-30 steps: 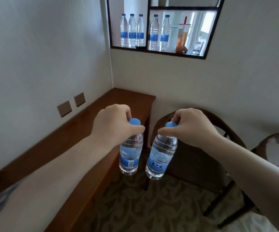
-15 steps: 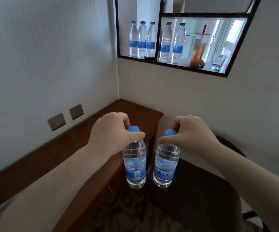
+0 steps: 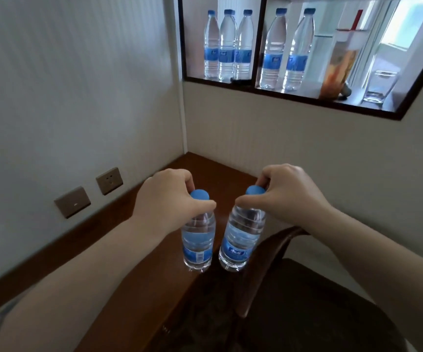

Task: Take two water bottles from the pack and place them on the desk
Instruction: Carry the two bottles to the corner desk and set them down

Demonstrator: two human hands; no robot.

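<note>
I hold two small clear water bottles with blue caps and blue labels by their necks. My left hand (image 3: 168,199) grips the left bottle (image 3: 198,242), which hangs upright over the right edge of the dark wooden desk (image 3: 220,174). My right hand (image 3: 285,194) grips the right bottle (image 3: 241,242), tilted slightly, hanging just off the desk edge above the chair. Neither bottle touches the desk. The pack is not in view.
A dark wooden chair (image 3: 307,301) stands right of the desk, its curved back close under the right bottle. A wall niche (image 3: 294,97) above holds several more bottles, a drink cup and a glass. Two wall plates (image 3: 91,191) sit left of the desk.
Both hands carried the bottles forward and left toward the desk; the left bottle now hangs over its edge. The view drew closer to the desk and chair.
</note>
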